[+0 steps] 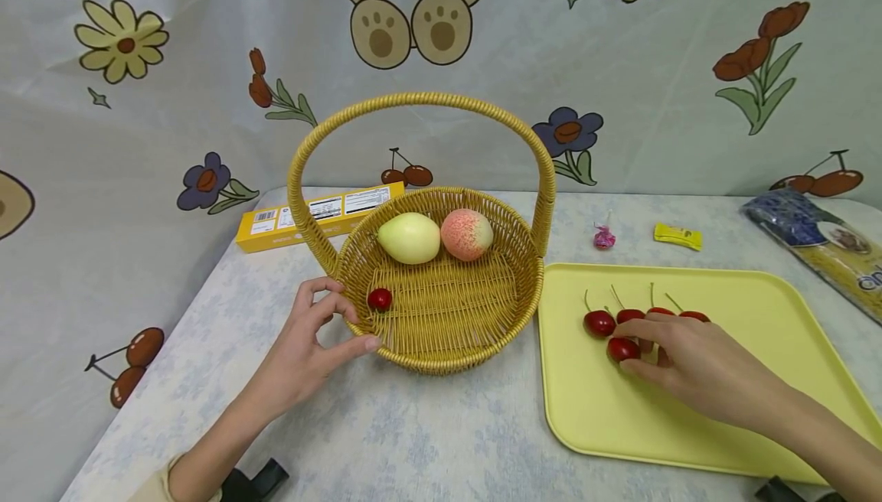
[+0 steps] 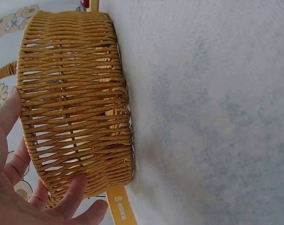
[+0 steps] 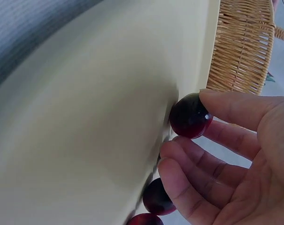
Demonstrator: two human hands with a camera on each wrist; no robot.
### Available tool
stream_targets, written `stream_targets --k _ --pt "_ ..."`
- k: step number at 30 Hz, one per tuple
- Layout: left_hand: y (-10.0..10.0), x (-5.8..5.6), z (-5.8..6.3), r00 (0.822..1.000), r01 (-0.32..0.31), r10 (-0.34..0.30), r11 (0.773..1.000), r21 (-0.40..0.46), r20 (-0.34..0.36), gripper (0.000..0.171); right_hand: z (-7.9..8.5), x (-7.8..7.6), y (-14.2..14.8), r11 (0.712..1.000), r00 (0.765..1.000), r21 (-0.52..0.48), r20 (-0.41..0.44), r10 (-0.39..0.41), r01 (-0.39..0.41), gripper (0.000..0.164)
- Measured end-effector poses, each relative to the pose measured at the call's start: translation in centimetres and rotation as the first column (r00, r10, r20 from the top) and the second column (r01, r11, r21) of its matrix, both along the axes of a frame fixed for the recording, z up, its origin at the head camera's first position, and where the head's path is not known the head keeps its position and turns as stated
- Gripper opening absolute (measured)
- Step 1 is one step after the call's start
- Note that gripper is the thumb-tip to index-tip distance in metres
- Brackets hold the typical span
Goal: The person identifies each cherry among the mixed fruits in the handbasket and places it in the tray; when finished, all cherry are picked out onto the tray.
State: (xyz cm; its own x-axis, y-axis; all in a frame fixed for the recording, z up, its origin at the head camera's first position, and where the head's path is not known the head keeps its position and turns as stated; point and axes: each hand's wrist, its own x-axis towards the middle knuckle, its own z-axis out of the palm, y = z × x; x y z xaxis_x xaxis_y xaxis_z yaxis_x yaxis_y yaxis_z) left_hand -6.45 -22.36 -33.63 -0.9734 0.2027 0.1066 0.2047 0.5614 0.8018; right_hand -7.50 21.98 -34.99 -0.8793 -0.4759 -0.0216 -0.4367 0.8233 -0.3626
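A wicker basket (image 1: 441, 365) with a tall arched handle stands mid-table, holding a pale green pear (image 1: 409, 239), a pink peach (image 1: 466, 235) and one red cherry (image 1: 379, 300). My left hand (image 1: 303, 360) holds its left rim, thumb toward the front; the left wrist view shows the fingers against the woven side (image 2: 76, 103). Over the yellow tray (image 1: 592, 422), my right hand (image 1: 696, 370) pinches a dark red cherry (image 3: 191, 116) between thumb and finger. That cherry appears at or just above the tray surface. Several stemmed cherries (image 1: 599, 324) lie just beyond it, partly covered by the hand.
Behind the basket at left lies a yellow box (image 1: 276, 236). Beyond the tray are a pink-wrapped lollipop (image 1: 604, 237) and a small yellow packet (image 1: 678, 236). A blue and yellow bag (image 1: 827, 246) lies at the far right. Patterned cloth (image 1: 482, 142) hangs behind the table.
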Motion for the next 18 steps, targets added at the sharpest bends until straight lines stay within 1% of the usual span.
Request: stream_targets --k 5,8,18 --pt "0.02 0.0 -0.03 1.0 0.0 0.0 1.0 -0.001 0.001 0.03 -0.08 0.01 0.06 1.0 1.0 -0.007 -0.018 0.002 -0.002 0.032" --pt "0.0 0.02 -0.03 1.0 0.002 -0.002 1.0 -0.003 -0.002 0.03 -0.08 0.05 0.1 1.0 1.0 -0.001 -0.006 0.0 0.0 0.033" --pt "0.03 0.03 -0.03 1.0 -0.004 0.004 1.0 -0.007 -0.008 0.03 -0.04 0.15 0.13 1.0 1.0 0.02 -0.019 -0.019 0.019 0.036"
